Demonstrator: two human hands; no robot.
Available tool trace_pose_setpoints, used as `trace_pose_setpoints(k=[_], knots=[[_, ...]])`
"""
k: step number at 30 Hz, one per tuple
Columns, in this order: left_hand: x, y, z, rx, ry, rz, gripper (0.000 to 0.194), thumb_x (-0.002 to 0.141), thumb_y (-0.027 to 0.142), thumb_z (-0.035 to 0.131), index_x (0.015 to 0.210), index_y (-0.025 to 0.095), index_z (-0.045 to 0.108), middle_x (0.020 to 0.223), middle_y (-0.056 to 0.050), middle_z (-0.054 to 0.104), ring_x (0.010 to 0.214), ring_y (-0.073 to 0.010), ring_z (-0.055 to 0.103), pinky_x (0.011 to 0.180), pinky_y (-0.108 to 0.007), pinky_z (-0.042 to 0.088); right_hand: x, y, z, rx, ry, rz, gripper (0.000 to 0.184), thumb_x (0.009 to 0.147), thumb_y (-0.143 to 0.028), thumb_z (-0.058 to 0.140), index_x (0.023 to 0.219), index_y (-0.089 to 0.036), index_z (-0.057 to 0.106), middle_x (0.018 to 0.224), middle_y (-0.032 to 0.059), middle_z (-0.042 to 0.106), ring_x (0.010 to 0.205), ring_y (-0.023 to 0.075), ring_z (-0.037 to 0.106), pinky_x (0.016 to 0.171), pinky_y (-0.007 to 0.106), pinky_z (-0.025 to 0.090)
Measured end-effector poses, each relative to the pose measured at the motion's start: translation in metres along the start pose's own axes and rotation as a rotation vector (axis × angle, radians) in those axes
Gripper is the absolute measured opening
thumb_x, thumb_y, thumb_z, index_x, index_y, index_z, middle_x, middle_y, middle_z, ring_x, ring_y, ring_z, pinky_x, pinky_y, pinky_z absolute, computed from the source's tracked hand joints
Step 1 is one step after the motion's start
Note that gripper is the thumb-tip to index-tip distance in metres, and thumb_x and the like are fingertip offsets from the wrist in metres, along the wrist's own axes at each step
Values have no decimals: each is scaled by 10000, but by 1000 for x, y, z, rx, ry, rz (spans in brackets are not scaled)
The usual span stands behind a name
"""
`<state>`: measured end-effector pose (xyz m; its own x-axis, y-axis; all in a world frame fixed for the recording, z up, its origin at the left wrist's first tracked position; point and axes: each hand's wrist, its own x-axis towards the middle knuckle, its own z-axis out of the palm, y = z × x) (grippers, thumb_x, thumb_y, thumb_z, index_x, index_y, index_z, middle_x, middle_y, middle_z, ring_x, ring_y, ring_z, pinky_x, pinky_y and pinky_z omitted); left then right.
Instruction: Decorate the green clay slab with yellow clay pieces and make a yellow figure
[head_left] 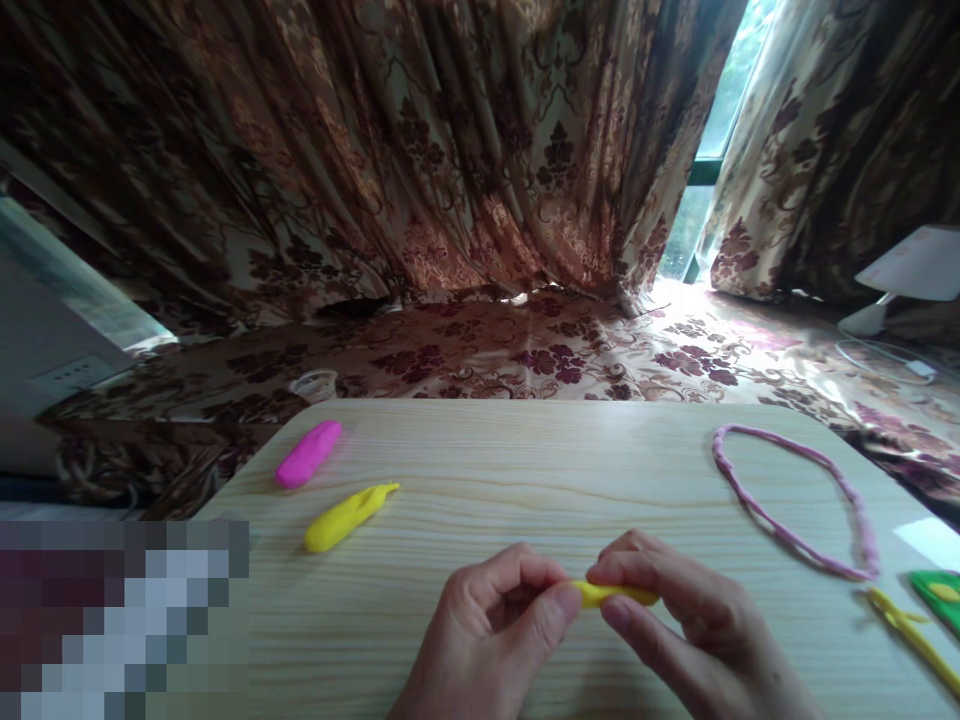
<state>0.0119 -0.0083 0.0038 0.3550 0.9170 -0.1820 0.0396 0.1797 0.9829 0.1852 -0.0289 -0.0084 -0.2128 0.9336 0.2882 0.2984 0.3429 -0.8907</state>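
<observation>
Near the front of the wooden table (pixel 525 460), my left hand (pixel 499 620) pinches one end of a small yellow clay roll (pixel 600 593) between thumb and fingers. My right hand (pixel 675 610) is closed on the same roll from the other side, so only its middle and a bit of its right end show. To the left lies a thicker yellow clay piece (pixel 346 520) with a thin pulled tip. Behind that rests a pink clay log (pixel 309 455).
A mauve twisted clay loop (pixel 795 500) lies at the right, with a yellow tool (pixel 911 635) and a green item (pixel 937 598) by the edge. Beyond the table are a clear round container (pixel 315 384), a white lamp (pixel 911 270) and patterned curtains (pixel 450 150).
</observation>
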Motion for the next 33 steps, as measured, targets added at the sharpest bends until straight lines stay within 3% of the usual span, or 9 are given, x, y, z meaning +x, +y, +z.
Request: trace_pose_setpoints(k=[11, 17, 22, 33], knots=[[2, -1, -2, -50, -30, -17, 200, 759, 317, 630, 667, 140, 613, 579, 37, 506, 594, -92, 439, 585, -195, 343, -4, 2, 1, -16, -7, 67, 142, 824, -202, 580, 962, -213, 613, 832, 10, 631, 784, 144, 607, 715, 220, 479], [0, -6, 0, -174, -26, -34, 120, 720, 259, 659, 760, 155, 615, 741, -19, 650, 726, -149, 557, 674, -237, 413, -2, -2, -1, -72, -46, 161, 134, 849, -297, 539, 848, -189, 619, 746, 13, 605, 717, 154, 587, 668, 237, 472], [2, -6, 1, -48, 24, 3, 75, 726, 236, 641, 707, 167, 617, 691, -6, 636, 695, -148, 566, 677, -246, 437, -1, -6, -1, -7, -79, 178, 133, 846, -305, 540, 807, -196, 607, 772, 6, 615, 762, 154, 599, 710, 229, 467], [2, -7, 1, 39, -6, 31, 97, 755, 257, 612, 722, 166, 613, 739, -38, 671, 736, -184, 602, 693, -279, 458, 1, -4, 2, 2, -73, 218, 145, 853, -313, 533, 807, -195, 604, 780, 7, 631, 778, 156, 605, 723, 234, 470]])
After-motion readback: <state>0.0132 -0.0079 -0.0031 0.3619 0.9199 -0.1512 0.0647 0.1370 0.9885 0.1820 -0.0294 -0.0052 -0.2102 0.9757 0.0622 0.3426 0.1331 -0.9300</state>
